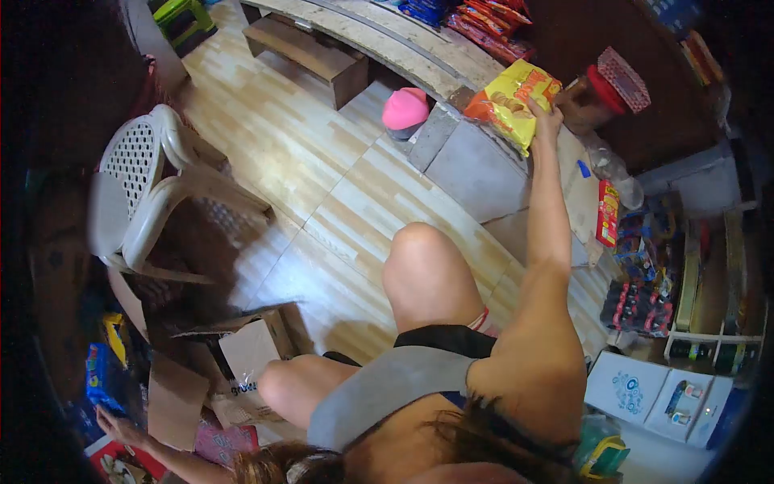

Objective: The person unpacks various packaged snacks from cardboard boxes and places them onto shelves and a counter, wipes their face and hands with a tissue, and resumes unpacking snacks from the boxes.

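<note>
My right hand [547, 121] reaches far forward and is closed on the edge of a yellow and orange snack bag [513, 98]. The bag is over the end of a worn ledge, beside a red-lidded jar [606, 89]. Low at the left, my left hand [119, 426] is stretched out with its fingers extended and nothing visible in them. Just above that hand is a blue packet [103, 377], with a yellow packet [116, 337] behind it. I cannot tell whether my fingers touch the blue packet.
Open cardboard boxes [176, 397] stand beside my left knee. A pale plastic chair [153, 194] is at the left and a wooden bench [306, 55] farther back. A pink object [405, 109] sits by the ledge. Red snack packs [492, 28] lie on it; a white box [629, 385] stands right.
</note>
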Action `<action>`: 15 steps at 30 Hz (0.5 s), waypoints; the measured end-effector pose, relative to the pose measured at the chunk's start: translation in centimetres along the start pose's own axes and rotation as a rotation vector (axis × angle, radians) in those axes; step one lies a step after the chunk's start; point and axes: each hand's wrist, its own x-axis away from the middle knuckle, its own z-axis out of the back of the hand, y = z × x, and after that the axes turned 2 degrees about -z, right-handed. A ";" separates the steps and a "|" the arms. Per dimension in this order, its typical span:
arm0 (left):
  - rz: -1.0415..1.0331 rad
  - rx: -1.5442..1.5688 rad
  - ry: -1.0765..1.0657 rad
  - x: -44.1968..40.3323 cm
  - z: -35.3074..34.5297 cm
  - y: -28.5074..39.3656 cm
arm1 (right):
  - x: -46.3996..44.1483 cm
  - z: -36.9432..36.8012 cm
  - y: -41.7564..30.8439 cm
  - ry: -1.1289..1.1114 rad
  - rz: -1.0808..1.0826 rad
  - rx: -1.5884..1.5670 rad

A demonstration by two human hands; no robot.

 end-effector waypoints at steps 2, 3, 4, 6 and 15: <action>-0.180 -0.151 -0.038 0.0 3.2 4.6 | 2.4 -0.9 -2.5 0.134 -0.001 -0.067; -0.212 -0.162 -0.023 -0.1 4.3 7.0 | 2.3 -0.6 -2.4 0.148 -0.003 -0.045; -0.216 -0.122 -0.012 0.3 5.0 9.8 | 2.1 -0.2 -2.2 0.114 -0.019 -0.074; -0.168 0.032 -0.012 1.0 5.6 14.9 | 1.7 0.9 -1.7 0.059 -0.047 -0.128; -0.125 0.594 -0.366 4.3 2.1 23.3 | -5.8 3.8 -1.7 0.003 0.147 0.555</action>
